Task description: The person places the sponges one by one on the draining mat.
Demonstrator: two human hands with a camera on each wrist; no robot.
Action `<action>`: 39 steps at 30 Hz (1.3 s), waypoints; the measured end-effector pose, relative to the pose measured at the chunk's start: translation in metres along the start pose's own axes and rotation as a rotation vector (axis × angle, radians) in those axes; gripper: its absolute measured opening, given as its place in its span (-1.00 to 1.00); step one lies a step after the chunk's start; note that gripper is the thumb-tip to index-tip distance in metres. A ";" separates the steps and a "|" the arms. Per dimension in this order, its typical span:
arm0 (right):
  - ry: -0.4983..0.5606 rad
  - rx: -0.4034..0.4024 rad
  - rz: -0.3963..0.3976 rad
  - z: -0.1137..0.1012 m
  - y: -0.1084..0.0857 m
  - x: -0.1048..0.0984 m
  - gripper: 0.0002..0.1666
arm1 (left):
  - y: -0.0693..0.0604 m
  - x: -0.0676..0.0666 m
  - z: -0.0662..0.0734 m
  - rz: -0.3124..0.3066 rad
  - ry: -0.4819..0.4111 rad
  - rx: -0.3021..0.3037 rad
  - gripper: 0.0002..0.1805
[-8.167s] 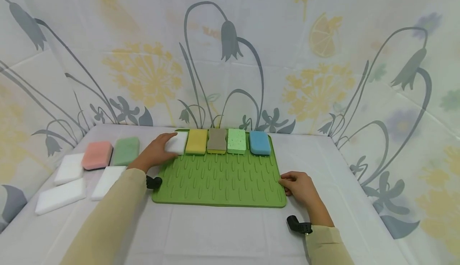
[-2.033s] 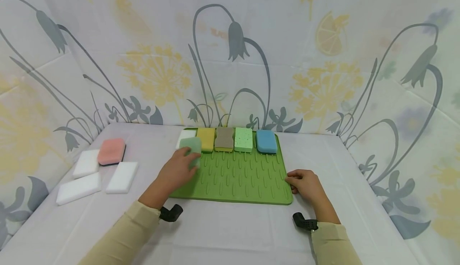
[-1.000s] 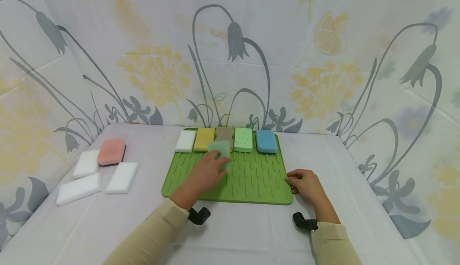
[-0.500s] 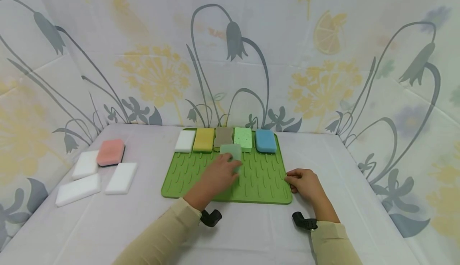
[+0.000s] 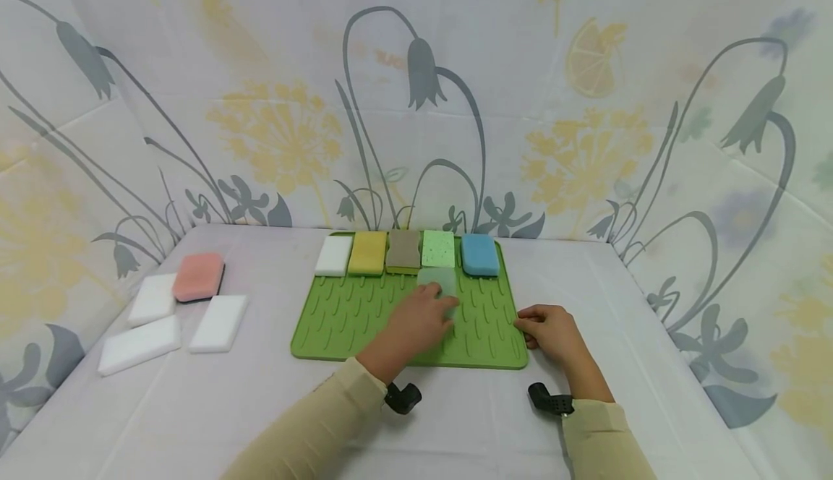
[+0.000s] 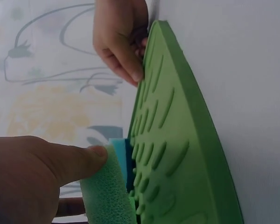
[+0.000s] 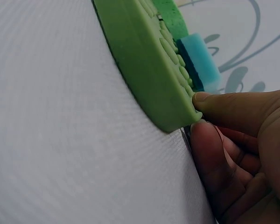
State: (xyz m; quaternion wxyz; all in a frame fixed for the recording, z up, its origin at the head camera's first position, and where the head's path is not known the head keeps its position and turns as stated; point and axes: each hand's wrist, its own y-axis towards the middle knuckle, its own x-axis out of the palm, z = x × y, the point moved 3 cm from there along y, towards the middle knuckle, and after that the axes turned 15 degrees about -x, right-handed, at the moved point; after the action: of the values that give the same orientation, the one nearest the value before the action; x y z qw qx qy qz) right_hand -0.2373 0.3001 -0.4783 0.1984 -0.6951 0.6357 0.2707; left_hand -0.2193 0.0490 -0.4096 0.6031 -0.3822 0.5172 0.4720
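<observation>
My left hand (image 5: pixel 419 321) grips a pale green sponge (image 5: pixel 445 277) over the green ridged mat (image 5: pixel 351 324), just in front of the speckled light green sponge (image 5: pixel 438 249). In the left wrist view the thumb lies along the edge of the held sponge (image 6: pixel 107 191). At the mat's right edge my right hand (image 5: pixel 549 332) pinches the rim between thumb and finger, as the right wrist view shows on the mat (image 7: pixel 144 79). Along the mat's back edge stand a white sponge (image 5: pixel 334 256), a yellow one (image 5: pixel 367 253), a grey-brown one (image 5: pixel 403 250) and a blue one (image 5: pixel 480 255).
Left of the mat on the white tablecloth (image 5: pixel 260 393) lie a pink sponge with a dark underside (image 5: pixel 198 276) and several white pads (image 5: pixel 218 324). A patterned cloth (image 5: pixel 273 126) hangs behind.
My left hand took the pale green sponge from beside the pink one and carried it rightward over the mat. The white sponge it held earlier stands released at the back left. My right hand stays put.
</observation>
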 end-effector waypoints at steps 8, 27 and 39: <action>-0.002 0.009 0.004 0.000 0.000 -0.001 -0.62 | 0.004 0.008 0.019 0.017 0.041 0.028 -0.60; 0.015 -0.002 0.015 0.003 0.001 -0.001 -0.63 | 0.015 0.020 0.067 -0.057 0.108 0.017 -0.61; 0.012 -0.014 0.018 0.004 0.002 0.000 -0.63 | 0.020 0.031 0.086 -0.048 0.170 0.011 -0.67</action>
State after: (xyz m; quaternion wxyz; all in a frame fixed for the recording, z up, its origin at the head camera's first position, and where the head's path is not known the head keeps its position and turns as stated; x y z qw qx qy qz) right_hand -0.2393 0.3019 -0.4811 0.1874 -0.6924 0.6411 0.2727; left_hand -0.2155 0.1414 -0.4250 0.5705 -0.4297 0.5596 0.4203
